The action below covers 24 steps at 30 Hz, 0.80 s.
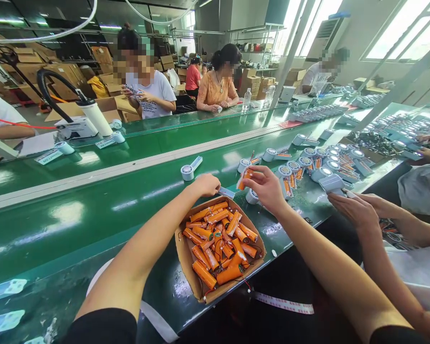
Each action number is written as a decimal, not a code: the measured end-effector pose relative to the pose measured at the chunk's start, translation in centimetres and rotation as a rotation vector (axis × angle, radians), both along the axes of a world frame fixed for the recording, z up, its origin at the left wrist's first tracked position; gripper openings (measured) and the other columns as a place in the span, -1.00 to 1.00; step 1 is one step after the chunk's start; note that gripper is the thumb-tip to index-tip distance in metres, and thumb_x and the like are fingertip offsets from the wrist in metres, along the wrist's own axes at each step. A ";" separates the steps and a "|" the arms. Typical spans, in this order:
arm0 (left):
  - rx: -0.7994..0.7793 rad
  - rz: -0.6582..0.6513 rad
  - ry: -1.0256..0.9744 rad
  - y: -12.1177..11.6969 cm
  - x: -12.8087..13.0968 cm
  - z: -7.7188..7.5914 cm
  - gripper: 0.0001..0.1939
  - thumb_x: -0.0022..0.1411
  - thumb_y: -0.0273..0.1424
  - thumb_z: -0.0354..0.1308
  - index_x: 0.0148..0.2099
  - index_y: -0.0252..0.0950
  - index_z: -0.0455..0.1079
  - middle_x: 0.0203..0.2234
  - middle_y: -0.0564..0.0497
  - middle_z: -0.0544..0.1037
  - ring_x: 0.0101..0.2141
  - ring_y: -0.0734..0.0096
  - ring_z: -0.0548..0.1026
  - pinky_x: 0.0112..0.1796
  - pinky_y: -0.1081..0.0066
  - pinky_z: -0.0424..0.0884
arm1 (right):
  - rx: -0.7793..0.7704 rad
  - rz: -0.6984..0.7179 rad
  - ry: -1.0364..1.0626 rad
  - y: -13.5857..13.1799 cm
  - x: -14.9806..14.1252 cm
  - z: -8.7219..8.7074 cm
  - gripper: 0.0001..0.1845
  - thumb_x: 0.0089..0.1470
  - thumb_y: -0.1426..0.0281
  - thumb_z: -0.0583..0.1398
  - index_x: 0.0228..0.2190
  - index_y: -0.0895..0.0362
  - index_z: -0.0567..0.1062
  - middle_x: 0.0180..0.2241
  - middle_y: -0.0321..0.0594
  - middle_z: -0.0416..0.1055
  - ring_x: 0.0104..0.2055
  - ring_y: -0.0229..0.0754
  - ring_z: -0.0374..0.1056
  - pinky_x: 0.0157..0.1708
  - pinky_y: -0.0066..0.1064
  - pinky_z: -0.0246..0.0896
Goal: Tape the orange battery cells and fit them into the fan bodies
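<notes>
My left hand (208, 184) reaches past a cardboard tray (183, 251) of several orange cylindrical batteries with wires and pinches the end of a flat pale-blue fan shell (227, 192) lying on the green bench. My right hand (267, 187) holds one orange battery (244, 178) just above that shell, fingers curled around it. A round white fan head (251, 196) sits under my right palm. Both forearms cross over the tray.
A green conveyor belt (93, 210) runs across. To the right, rows of white fan parts with orange batteries (322, 165) lie beside a co-worker's hand (353, 208) on a pale-blue part. One fan (189, 170) lies on the belt. Other people sit opposite.
</notes>
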<state>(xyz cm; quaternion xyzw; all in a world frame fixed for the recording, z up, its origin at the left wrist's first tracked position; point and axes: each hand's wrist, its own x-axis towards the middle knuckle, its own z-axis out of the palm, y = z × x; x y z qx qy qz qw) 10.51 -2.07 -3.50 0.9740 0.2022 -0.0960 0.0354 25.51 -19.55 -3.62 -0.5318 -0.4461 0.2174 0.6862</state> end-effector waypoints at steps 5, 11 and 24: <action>-0.061 0.002 -0.074 1.2 -0.3 0.0 -0.75 0.33 -0.28 0.19 -0.01 -0.12 0.61 -0.10 -0.07 0.67 -0.03 0.18 0.61 0.02 0.32 0.46 | -0.247 0.037 -0.418 2.9 0.8 -1.6 -0.65 0.10 0.30 0.34 -0.05 0.06 0.59 -0.19 -0.17 0.72 -0.12 -0.03 0.67 -0.01 -0.17 0.57; -0.092 0.032 -0.113 1.2 0.5 -0.5 -0.75 0.38 -0.30 0.12 0.01 -0.13 0.57 -0.08 -0.07 0.67 -0.02 0.16 0.61 -0.01 0.32 0.44 | -0.586 0.095 -1.017 2.8 0.4 -1.8 -0.60 0.30 0.37 0.24 0.15 0.03 0.56 -0.04 -0.14 0.70 -0.04 0.01 0.65 0.02 -0.23 0.48; -0.172 0.191 -0.178 0.4 2.1 0.3 -0.76 0.51 -0.36 0.03 0.04 -0.21 0.52 -0.01 -0.07 0.66 -0.03 0.23 0.60 -0.03 0.30 0.46 | -0.896 0.227 -1.469 4.9 -1.2 0.7 -0.52 0.42 0.17 0.15 0.26 0.00 0.50 0.01 0.11 0.64 0.03 0.25 0.60 -0.08 -0.11 0.49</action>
